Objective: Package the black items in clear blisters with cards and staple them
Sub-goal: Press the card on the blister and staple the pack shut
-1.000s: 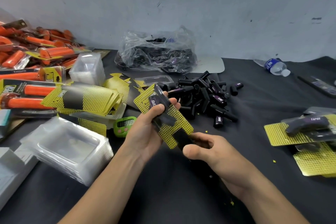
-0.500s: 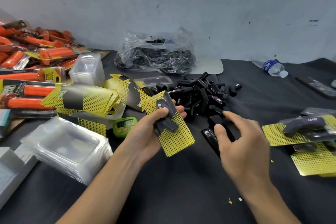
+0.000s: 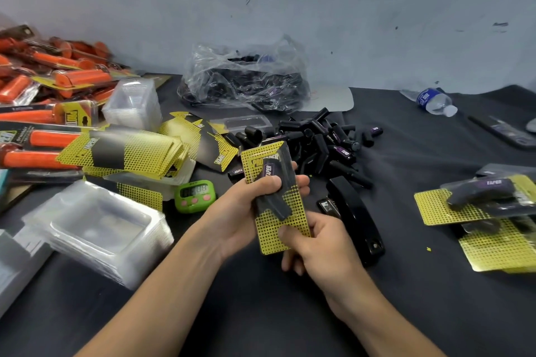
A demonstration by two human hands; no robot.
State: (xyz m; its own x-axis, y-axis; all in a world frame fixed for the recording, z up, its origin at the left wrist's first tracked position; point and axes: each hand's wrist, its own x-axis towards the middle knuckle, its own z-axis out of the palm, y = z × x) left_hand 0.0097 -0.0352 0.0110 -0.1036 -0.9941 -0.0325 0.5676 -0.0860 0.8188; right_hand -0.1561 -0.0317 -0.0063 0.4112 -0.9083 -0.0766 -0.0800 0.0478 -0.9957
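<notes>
My left hand [image 3: 246,209] grips a blister pack [image 3: 274,200]: a yellow dotted card with a black item under clear plastic. Its thumb lies across the item. My right hand [image 3: 316,243] pinches the pack's lower end, thumb on the card's front. A black stapler [image 3: 358,220] lies on the table just right of both hands. Loose black items [image 3: 324,139] are piled behind the pack. Yellow cards [image 3: 124,153] are stacked at the left, and clear blisters [image 3: 95,229] are stacked at the near left. Finished packs [image 3: 481,206] lie at the right.
A clear bag [image 3: 246,78] of black items sits by the wall. Orange packaged grips [image 3: 43,95] fill the far left. A green timer [image 3: 195,194] sits left of my hands. A water bottle [image 3: 432,100] lies at the back right. A second blister stack [image 3: 133,104] stands behind the cards.
My right hand set the stapler down on the table to the right, then came back to pinch the pack's lower end. My left hand turned the pack more upright.
</notes>
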